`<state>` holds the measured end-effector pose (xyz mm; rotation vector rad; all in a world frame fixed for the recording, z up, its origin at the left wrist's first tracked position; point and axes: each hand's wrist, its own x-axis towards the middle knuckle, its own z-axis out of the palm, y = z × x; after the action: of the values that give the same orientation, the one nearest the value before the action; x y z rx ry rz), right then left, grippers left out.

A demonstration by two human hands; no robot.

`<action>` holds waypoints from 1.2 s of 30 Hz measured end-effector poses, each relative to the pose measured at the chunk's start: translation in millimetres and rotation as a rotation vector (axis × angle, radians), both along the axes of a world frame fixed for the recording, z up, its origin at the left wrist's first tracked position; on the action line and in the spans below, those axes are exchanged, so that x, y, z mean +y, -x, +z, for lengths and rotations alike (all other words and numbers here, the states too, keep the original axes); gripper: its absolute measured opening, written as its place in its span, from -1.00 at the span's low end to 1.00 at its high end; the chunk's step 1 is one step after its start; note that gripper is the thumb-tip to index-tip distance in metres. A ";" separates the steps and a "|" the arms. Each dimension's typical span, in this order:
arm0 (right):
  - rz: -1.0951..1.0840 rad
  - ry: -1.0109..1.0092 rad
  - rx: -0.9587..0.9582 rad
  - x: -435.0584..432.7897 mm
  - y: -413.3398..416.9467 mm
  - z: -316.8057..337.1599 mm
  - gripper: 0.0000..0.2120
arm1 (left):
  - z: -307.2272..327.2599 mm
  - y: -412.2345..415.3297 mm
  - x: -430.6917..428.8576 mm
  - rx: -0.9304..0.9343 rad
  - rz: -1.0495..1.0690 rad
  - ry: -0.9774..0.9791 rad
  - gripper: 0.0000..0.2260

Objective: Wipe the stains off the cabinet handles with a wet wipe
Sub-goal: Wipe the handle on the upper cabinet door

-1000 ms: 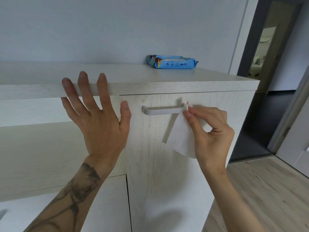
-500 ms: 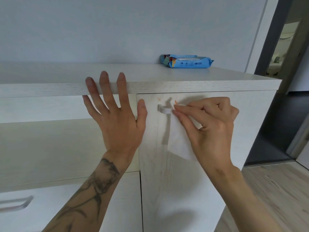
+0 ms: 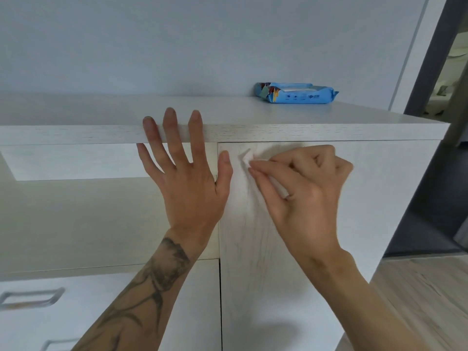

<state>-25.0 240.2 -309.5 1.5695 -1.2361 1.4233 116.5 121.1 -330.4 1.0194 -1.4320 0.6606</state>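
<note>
1. A blue wipe pack (image 3: 296, 94) lies flat on the cabinet top (image 3: 253, 115), at 1 o'clock in the view and close to the wall. A pale strip shows on its upper face. Whether its flap is open, and what is inside, cannot be told.
2. The open shelf recess (image 3: 76, 211) at 9 o'clock is cut by the left edge. The left forearm covers its right end.
3. The drawer (image 3: 101, 312) at 8 o'clock is closed, so its contents are hidden. Its metal handle (image 3: 30, 298) is blurred, and a second handle (image 3: 59, 344) at 7 o'clock is cut by the bottom edge.
4. The left hand (image 3: 187, 178) is spread flat against the cabinet front. Its fingertips overlap the front edge of the top, and its thumb is beside the door's left edge.
5. The right hand (image 3: 301, 188), at 3 o'clock from the left, pinches the wet wipe (image 3: 247, 158) between thumb and forefinger, with the other fingers curled. It is at the upper left of the cabinet door (image 3: 266, 274).
6. Only a small white fold of the wipe shows beyond the fingertips, with a sliver beneath them.
7. The door handle is hidden under wipe and hand, and stains cannot be made out.
</note>
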 end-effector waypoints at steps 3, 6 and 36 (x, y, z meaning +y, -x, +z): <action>0.002 0.008 0.010 -3.1 -2.1 -0.6 -0.94 | 0.1 -0.1 -0.2 0.002 0.008 0.000 -0.42; -0.002 0.030 -0.033 3.4 12.9 -7.2 -0.92 | -0.4 -0.6 -0.7 -0.003 0.022 -0.004 -0.41; 0.594 -0.377 -0.144 -40.5 -131.2 -87.7 -0.91 | -71.0 -225.0 103.3 -0.245 0.472 -0.688 -0.55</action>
<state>106.3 199.7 -397.2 2.2608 -1.2268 1.7583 341.5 224.3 -401.4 1.9072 -1.6934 0.6515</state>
